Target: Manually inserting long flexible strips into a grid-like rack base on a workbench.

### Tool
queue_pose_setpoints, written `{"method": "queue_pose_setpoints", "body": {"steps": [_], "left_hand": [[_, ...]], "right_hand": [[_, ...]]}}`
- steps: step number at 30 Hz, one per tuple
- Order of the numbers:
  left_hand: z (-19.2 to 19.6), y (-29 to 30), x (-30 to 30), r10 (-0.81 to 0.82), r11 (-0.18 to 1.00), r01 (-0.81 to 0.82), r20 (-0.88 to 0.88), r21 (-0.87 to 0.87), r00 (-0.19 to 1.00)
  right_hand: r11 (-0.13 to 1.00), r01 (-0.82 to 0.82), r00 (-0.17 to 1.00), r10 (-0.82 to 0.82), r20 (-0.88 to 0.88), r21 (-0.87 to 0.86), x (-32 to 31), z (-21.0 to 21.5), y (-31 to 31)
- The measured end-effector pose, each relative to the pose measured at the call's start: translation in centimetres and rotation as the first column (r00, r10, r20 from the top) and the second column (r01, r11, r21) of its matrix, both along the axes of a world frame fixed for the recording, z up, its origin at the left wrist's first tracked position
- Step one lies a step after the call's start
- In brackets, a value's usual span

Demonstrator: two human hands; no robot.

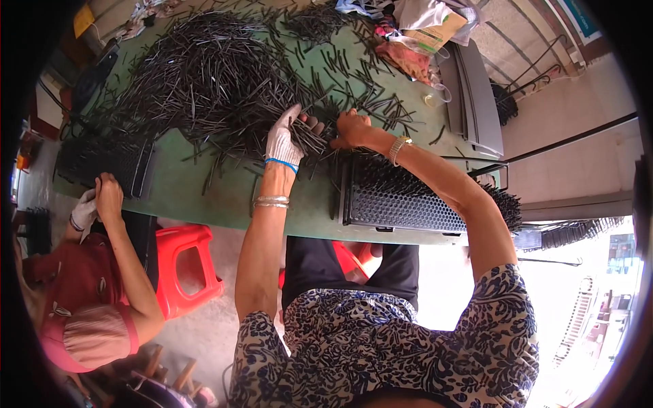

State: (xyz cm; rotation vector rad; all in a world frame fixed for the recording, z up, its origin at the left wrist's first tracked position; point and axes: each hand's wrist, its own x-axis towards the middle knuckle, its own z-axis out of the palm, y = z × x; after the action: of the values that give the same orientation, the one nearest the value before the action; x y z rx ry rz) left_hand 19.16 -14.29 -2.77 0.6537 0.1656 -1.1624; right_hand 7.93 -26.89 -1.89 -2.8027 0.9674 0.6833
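Observation:
My left hand [284, 139], in a white glove, is closed around a bunch of thin black sticks [309, 141] that fan out to its right. Bare and wearing a wristwatch, my right hand [353, 129] is beside that bunch, its fingers bent together; what they pinch, if anything, is too small to make out. Just below it lies a black honeycomb panel [401, 209] with rows of small holes. Many black sticks stand up from the panel's far side, partly hidden by my right forearm. A large heap of loose black sticks [204, 71] spreads beyond my left hand.
Sticks lie scattered over the green table [224, 194]. A co-worker [95, 299] at the left has both hands at another black panel [102, 166]. Grey panels [469, 102], bags and a carton [435, 34] stand at the far right. A red stool [187, 268] is below the table edge.

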Motion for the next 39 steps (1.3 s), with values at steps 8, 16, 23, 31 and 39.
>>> {"method": "queue_pose_setpoints", "body": {"steps": [8,16,23,31,39], "left_hand": [[-1.5,0.3,-0.2,-0.134,0.990,0.133,0.021,0.051,0.991],[-4.2,-1.8,-0.4,-0.283,0.957,0.283,0.004,0.068,0.959],[-0.6,-4.8,-1.1,-0.238,0.959,0.242,0.041,-0.147,0.970],[1.2,-3.0,0.2,-0.173,0.907,0.204,0.116,-0.368,0.978],[0.9,-2.0,2.6,0.100,0.973,-0.091,0.030,-0.213,0.995]], "right_hand": [[0.999,0.051,0.997,-0.050,0.058,-0.015,0.2,-0.5,-3.3],[0.980,0.198,0.915,-0.197,0.351,0.033,-0.3,0.5,-6.0],[0.902,0.077,0.796,-0.312,0.519,0.425,1.5,5.5,-6.8],[0.957,-0.280,0.594,0.238,0.768,-0.080,2.8,3.8,0.1],[0.961,-0.184,0.541,-0.075,0.837,0.205,2.3,6.5,2.0]]}}
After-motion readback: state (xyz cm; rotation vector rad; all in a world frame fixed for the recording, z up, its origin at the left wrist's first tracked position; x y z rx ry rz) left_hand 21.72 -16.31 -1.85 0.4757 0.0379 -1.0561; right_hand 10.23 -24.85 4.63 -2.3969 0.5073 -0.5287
